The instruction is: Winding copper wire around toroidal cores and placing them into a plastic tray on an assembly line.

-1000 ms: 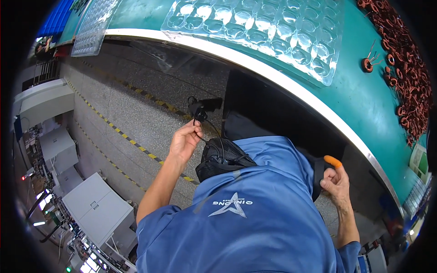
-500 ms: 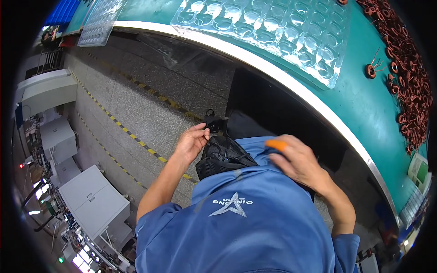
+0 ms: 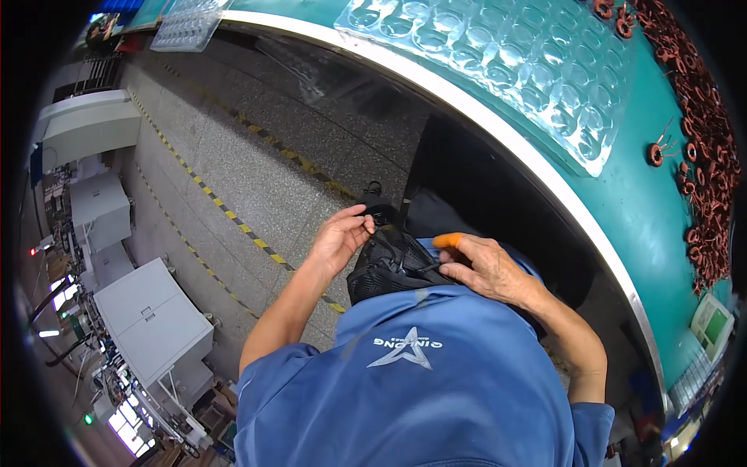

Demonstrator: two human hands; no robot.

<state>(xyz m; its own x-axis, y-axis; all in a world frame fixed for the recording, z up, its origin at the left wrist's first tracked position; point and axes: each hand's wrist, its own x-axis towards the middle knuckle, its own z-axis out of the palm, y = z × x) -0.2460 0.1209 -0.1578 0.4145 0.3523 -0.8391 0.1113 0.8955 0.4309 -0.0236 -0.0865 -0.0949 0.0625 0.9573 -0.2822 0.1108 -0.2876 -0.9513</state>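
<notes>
My left hand [image 3: 340, 238] pinches the black strap end [image 3: 376, 212] of a black mesh pouch [image 3: 389, 263] that sits against my blue shirt [image 3: 412, 381] at chest height. On the pouch's right side lies my right hand [image 3: 486, 268], its index finger in an orange finger cot [image 3: 449, 240], its fingers pinching a thin black cord of the pouch. Both hands touch the pouch below the edge of the green worktable [image 3: 638, 194].
On the green worktable lie a clear plastic blister tray [image 3: 506, 62] and a heap of several copper coil rings [image 3: 704, 140]. Another clear tray [image 3: 185, 27] lies far left. Below are a speckled floor with yellow-black tape [image 3: 233, 222] and grey cabinets [image 3: 148, 311].
My right hand has come in from the far right to the pouch. My left hand stayed on the strap, and the pouch now sits between both hands.
</notes>
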